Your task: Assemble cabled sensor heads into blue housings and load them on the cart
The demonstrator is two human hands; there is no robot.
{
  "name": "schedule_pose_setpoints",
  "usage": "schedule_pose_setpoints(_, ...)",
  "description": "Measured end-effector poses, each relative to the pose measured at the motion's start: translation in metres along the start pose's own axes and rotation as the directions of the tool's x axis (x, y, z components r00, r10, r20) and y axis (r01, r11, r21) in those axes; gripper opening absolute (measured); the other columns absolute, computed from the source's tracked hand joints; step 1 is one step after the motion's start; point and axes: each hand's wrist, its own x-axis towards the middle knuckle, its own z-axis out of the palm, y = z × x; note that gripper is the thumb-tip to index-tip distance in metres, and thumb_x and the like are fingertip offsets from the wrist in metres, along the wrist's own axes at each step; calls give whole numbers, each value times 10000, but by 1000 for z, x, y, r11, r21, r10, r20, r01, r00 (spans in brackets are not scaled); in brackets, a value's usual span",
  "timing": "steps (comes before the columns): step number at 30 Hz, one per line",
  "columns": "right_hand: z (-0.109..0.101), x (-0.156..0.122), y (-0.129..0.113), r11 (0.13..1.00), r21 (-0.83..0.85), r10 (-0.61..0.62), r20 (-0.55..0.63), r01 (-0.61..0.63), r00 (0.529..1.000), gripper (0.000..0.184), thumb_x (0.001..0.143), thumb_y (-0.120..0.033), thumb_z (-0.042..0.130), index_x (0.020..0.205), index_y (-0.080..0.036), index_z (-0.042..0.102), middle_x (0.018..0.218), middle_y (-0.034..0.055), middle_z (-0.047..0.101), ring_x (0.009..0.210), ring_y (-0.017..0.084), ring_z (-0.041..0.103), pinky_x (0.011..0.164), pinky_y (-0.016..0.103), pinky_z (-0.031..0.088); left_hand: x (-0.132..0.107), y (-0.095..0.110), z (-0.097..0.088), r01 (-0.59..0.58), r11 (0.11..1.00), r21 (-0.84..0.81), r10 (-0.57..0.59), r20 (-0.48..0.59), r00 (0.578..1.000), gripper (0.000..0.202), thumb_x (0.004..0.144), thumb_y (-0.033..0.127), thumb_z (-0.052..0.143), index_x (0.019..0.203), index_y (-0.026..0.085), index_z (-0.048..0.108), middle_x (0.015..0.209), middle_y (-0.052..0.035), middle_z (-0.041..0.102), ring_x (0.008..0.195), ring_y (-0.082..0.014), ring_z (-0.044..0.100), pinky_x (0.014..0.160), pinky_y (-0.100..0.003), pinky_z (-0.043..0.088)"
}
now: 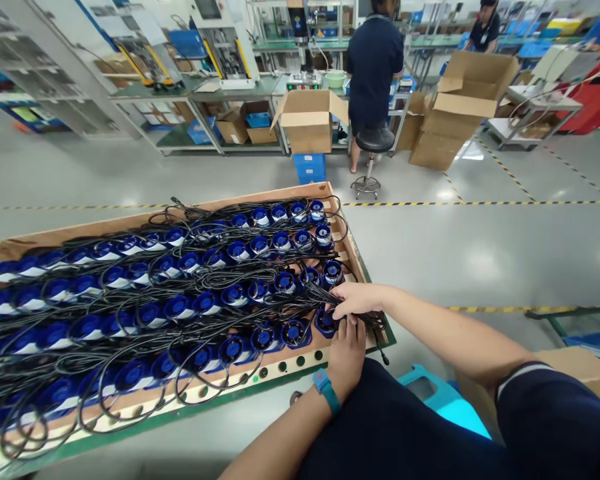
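In the head view a wooden tray (330,363) holds rows of blue round fan-like parts (295,332) with white labels. Long black cables (235,277) lie in bundles between the rows. My right hand (357,298) is closed around a bundle of black cables (320,293) at the tray's right end. Just below it is my left hand (347,343), with a teal wristband, its fingers curled in. What those fingers hold is hidden. Beside both hands sits the end blue part (326,321) of the nearest row, partly covered. Loose cable ends hang over the tray's near right corner.
A turquoise plastic object (447,400) stands near my body, with a cardboard box (580,373) at right. Beyond the floor tape are a stool (375,140), an open carton (307,120) on a blue bin, stacked cartons (450,120), workbenches and two other people.
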Motion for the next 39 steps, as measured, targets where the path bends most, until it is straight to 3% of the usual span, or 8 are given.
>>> schedule_pose_setpoints(4,0,2,3,998,-43,-34,39,35,999,288,748,-196,665,999,-180,524,736,-59,602,517,109,574,484,211,459,-4,2,-11,95,994,53,-98,56,994,419,903,81,555,1321,102,577,1306,-231,598,1122,-318,621,887,-471,605)
schedule_pose_setpoints(7,1,7,2,951,-288,-82,108,110,991,374,699,-226,737,1019,-176,551,832,-28,651,611,140,626,544,226,477,-20,-7,-25,137,990,37,-140,120,983,520,867,4,526,1376,107,546,1307,-216,582,1149,-323,602,927,-486,591)
schedule_pose_setpoints(13,15,22,-11,618,-753,-113,197,224,974,342,708,-165,686,1047,-125,678,974,94,723,808,220,657,618,262,431,-40,-15,-47,120,989,-88,-99,216,971,569,866,74,563,1425,111,469,1360,-180,539,1219,-319,554,1031,-478,547)
schedule_pose_setpoints(16,25,28,-20,510,-822,-86,247,256,965,365,724,-127,656,1085,-94,694,996,128,728,820,229,661,616,269,418,-35,-11,-45,53,987,-154,-23,190,982,570,908,169,572,1453,103,421,1390,-183,520,1270,-327,528,1083,-481,513)
schedule_pose_setpoints(22,16,38,-25,533,-829,-14,192,169,981,351,793,-183,634,1122,-72,689,1009,160,730,792,233,664,622,274,436,-9,-4,-19,45,997,-55,-41,76,996,533,924,164,568,1439,91,452,1375,-214,553,1247,-348,570,1014,-480,551)
schedule_pose_setpoints(28,-7,43,-13,724,-680,47,216,116,975,331,818,-288,650,1098,-111,642,845,81,723,676,193,642,540,243,434,11,3,-14,61,998,-6,-61,-43,997,446,876,112,613,1316,69,557,1240,-216,615,1123,-334,633,926,-457,587)
schedule_pose_setpoints(35,-5,36,-8,978,-204,40,-5,-41,999,92,735,-148,638,826,-147,620,720,22,702,595,141,619,513,196,451,-26,-13,-71,79,935,-347,-72,34,997,468,886,165,577,1347,121,514,1268,-181,570,1152,-286,590,984,-445,580)
schedule_pose_setpoints(39,3,38,-20,949,260,199,-63,-176,978,75,699,-61,567,677,-132,568,661,47,690,536,137,605,470,202,481,-47,-23,-91,21,938,-346,-33,-28,999,424,927,206,565,1338,113,518,1285,-190,570,1184,-289,587,967,-422,596)
